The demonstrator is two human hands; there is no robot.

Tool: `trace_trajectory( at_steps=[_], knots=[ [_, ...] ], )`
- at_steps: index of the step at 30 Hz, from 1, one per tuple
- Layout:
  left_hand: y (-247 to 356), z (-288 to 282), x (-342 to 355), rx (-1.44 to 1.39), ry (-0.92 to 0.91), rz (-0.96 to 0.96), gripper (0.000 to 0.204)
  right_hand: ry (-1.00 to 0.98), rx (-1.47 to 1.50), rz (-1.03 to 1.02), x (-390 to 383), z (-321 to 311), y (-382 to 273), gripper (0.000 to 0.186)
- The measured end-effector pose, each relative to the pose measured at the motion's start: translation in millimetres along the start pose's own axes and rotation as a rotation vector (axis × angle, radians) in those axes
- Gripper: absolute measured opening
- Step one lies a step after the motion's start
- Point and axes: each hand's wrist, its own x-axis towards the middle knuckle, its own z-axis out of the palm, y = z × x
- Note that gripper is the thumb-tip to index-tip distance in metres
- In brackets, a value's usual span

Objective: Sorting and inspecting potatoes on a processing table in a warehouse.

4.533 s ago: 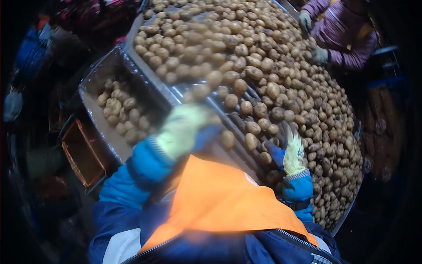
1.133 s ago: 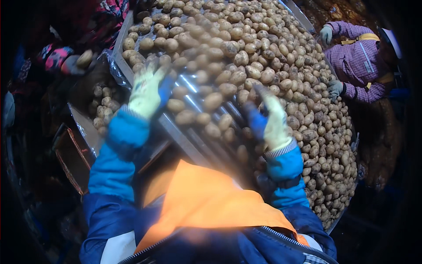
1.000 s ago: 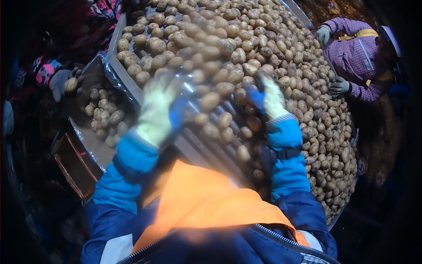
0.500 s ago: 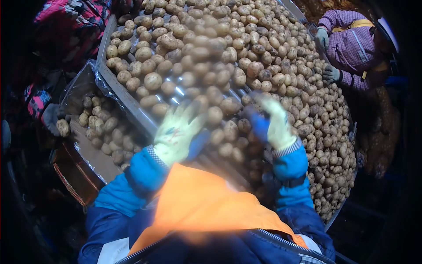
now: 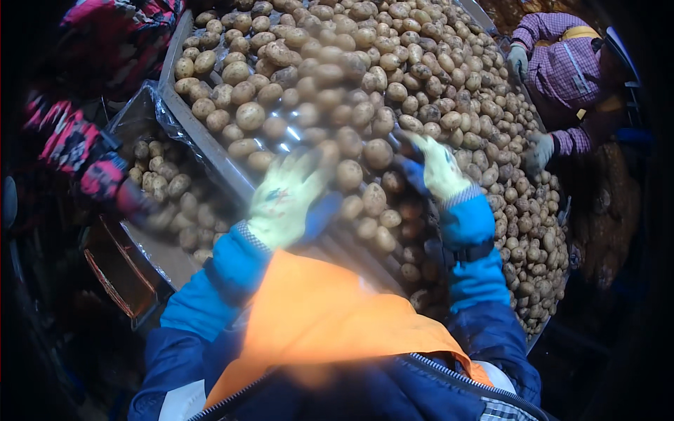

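A thick spread of potatoes (image 5: 375, 200) covers the metal-sided table in front of me. My left hand (image 5: 289, 196), in a pale yellow glove with a blue palm side, is open over the near potatoes, its slightly blurred fingers pointing away from me. Facing it from the right, my right hand (image 5: 441, 168) wears a matching glove. Its fingers reach up and left beside the potatoes and look apart, with nothing visible held. Several loose potatoes lie between the two hands. Part of the right palm is hidden against the pile.
Left of the table's raised metal edge (image 5: 210, 154) stands a plastic-lined cardboard box (image 5: 165, 259) holding potatoes. A co-worker's patterned sleeve (image 5: 67, 140) reaches over it. Across the right edge, another person in a checked shirt (image 5: 565, 70) has gloved hands (image 5: 539, 153) at the potatoes.
Potatoes between my hands have shifted toward me. My hands have moved only slightly. The left co-worker's arm has swung over the box; one hand of the right co-worker has shifted nearer to me.
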Motion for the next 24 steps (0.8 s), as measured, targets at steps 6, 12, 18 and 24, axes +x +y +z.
trace_trajectory(
  at_steps=[6, 12, 18, 24],
  knots=[
    [0, 4, -4, 0.016, 0.049, 0.011, 0.063, 0.259, -0.23, -0.064, -41, 4, -27, 0.038],
    [1, 0, -8, -0.156, 0.263, 0.084, 0.045, -0.067, -0.387, -0.002, 17, 40, -56, 0.058],
    [17, -16, -18, -1.243, 0.341, -0.405, 0.04, 0.056, 0.4, 0.255, 8, 11, -66, 0.059],
    [27, -9, -19, -2.004, 0.29, -0.132, 0.061, 0.026, 0.731, -0.026, -33, 6, -80, 0.056]
  ],
)
